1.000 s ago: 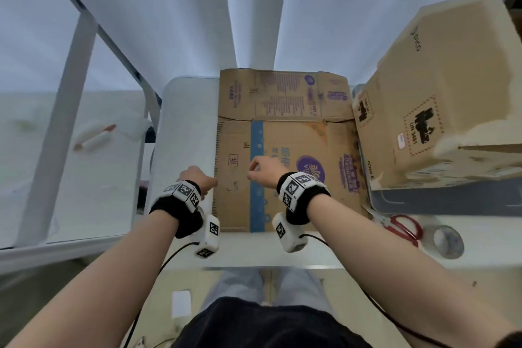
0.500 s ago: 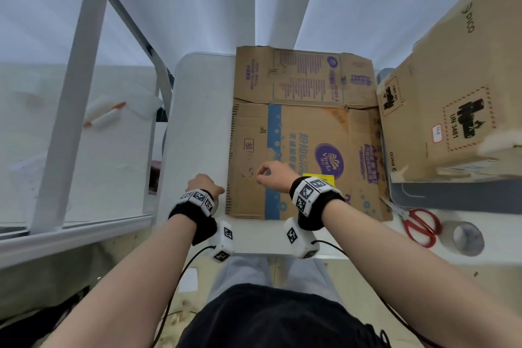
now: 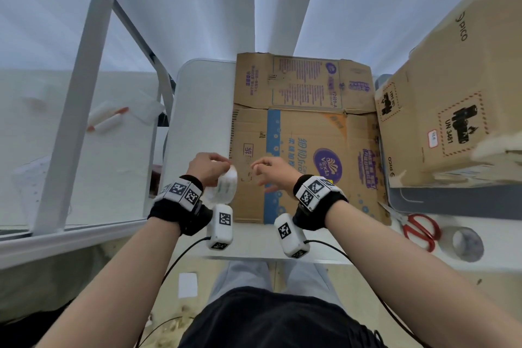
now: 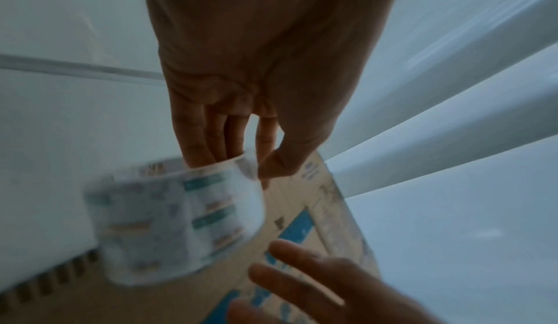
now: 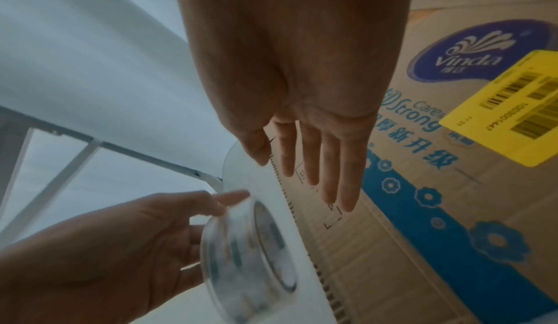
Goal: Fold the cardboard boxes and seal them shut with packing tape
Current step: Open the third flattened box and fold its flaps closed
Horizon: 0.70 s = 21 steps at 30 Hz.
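A flattened printed cardboard box [image 3: 308, 150] lies on the white table [image 3: 197, 121]. My left hand [image 3: 213, 169] is raised over the box's left edge and holds a clear packing tape roll [image 3: 226, 186]. In the left wrist view its fingers [image 4: 205, 143] reach into the roll [image 4: 175, 221] and the thumb lies outside. My right hand [image 3: 262, 171] hovers just right of the roll, fingers [image 5: 329, 174] straight and holding nothing, over the box [image 5: 422, 197].
A large assembled PICO carton [image 3: 452, 110] stands on a grey tray at the right. Red-handled scissors [image 3: 421, 230] and a second tape roll [image 3: 467, 244] lie near the front right edge. White curtains hang behind the table, and a white frame stands to the left.
The tape roll now shows in my left hand, lifted beside the box's left edge. My right hand has opened its fingers. The head view has tilted further down.
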{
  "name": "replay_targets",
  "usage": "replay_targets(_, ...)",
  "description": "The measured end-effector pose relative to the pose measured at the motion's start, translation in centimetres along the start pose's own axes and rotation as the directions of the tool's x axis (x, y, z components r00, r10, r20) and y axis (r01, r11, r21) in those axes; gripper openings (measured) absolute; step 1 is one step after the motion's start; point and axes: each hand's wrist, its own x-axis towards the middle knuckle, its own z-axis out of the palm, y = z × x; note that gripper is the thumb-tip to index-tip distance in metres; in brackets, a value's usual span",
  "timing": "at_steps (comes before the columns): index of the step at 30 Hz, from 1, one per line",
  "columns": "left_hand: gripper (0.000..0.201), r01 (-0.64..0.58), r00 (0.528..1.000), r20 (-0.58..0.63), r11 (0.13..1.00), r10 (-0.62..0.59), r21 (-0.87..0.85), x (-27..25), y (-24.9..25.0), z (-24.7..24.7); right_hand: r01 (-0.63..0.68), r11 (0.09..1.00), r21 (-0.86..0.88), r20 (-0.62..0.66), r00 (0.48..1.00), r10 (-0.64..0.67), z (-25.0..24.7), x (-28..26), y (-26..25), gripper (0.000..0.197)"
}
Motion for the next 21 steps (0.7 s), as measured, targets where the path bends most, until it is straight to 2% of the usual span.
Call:
replay_targets(4,0.025,-0.048,0.966,0.242,0.985,0.088,-0.167,-1.9,3.8,0.6,-0.036,0.979,0.203,0.049,0.998,0.027,-1.2,-0.8,0.6,0.045)
replay_targets(6,0.026,-0.072,0.936,0.321,0.973,0.142,-0.219,-2.4,5.3,1.2,-0.002,0.962,0.274,0.063,0.998,-0.016,-1.9,-1.4,1.0,0.053)
replay_targets(8,0.029,-0.078,0.915,0.363,0.959,0.177,-0.272,-2.8,6.5,2.0,0.047,0.927,0.373,0.013,0.998,-0.056,-2.7,-1.9,1.4,0.052)
replay_targets(12,0.032,-0.096,0.892,0.382,0.928,0.241,-0.361,-3.5,8.6,3.7,0.151,0.855,0.496,-0.129,0.987,-0.1,-4.7,-3.1,2.3,0.034)
replay_targets(15,0.029,-0.193,0.88,0.366,0.932,0.303,-0.306,-3.6,9.8,5.0,0.215,0.834,0.507,-0.228,0.967,-0.111,-6.2,-4.0,2.9,0.025)
replay_targets(18,0.03,-0.291,0.832,0.408,0.921,0.377,-0.257,-3.5,10.6,5.9,0.278,0.824,0.493,-0.28,0.948,-0.152,-7.6,-5.0,3.6,0.021)
replay_targets(21,0.027,-0.34,0.82,0.378,0.897,0.43,-0.282,-3.5,11.1,6.9,0.316,0.791,0.524,-0.281,0.941,-0.19,-8.9,-6.2,4.4,0.026)
